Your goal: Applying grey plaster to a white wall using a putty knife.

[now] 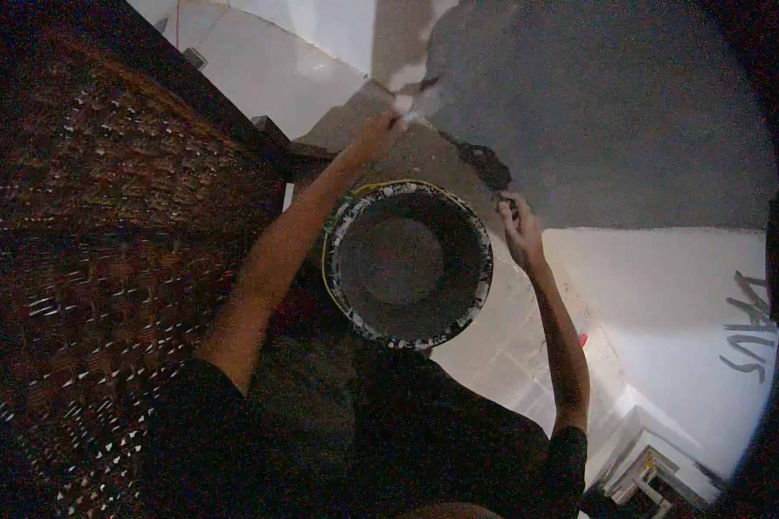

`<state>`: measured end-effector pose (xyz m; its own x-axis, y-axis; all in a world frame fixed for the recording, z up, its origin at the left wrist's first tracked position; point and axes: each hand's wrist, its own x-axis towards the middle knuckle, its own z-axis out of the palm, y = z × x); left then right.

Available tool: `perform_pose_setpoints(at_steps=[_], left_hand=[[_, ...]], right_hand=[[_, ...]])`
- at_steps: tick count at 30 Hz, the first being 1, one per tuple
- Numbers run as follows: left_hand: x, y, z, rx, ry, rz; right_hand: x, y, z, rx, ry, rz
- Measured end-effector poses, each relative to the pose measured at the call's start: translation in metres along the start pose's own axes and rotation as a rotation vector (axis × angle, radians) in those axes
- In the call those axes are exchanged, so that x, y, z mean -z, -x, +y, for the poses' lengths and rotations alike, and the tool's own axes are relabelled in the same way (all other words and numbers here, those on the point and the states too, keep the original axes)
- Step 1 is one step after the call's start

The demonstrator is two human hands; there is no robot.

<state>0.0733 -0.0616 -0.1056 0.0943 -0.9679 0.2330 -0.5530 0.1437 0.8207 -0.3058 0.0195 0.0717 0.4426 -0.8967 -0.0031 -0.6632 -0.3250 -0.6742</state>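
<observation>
A round bucket [486, 259] with a paint-spattered rim stands below me, with grey material visible inside. My left hand [388, 130] reaches past its far side to the corner where the wall meets the floor. Its fingers are closed round something pale and motion-blurred that I cannot make out. Just beyond the bucket's right rim is my right hand [521, 233], its fingers loosely bent and the thumb apart, with no held thing visible. A dark irregular patch [486, 164] lies along the wall's foot, close to the right fingertips.
Grey coating [597, 121] covers much of the wall at the far right; a white wall section [666, 268] with dark painted marks adjoins it. A brown woven panel [130, 225] with a dark frame rises at left. A small framed opening [653, 484] shows at lower right.
</observation>
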Motion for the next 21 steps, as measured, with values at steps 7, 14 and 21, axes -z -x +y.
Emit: perform_pose_setpoints(at_steps=[7, 14, 21], left_hand=[[0.032, -0.005, 0.081, 0.008, -0.039, 0.201], [0.013, 0.017, 0.005, -0.007, -0.136, -0.010], [0.058, -0.006, 0.081, -0.089, -0.632, -0.733]], right_hand=[[0.002, 0.003, 0.020, 0.020, -0.069, 0.051], [-0.010, -0.001, 0.012, 0.049, -0.100, 0.022], [0.009, 0.019, 0.027, -0.055, -0.026, 0.049]])
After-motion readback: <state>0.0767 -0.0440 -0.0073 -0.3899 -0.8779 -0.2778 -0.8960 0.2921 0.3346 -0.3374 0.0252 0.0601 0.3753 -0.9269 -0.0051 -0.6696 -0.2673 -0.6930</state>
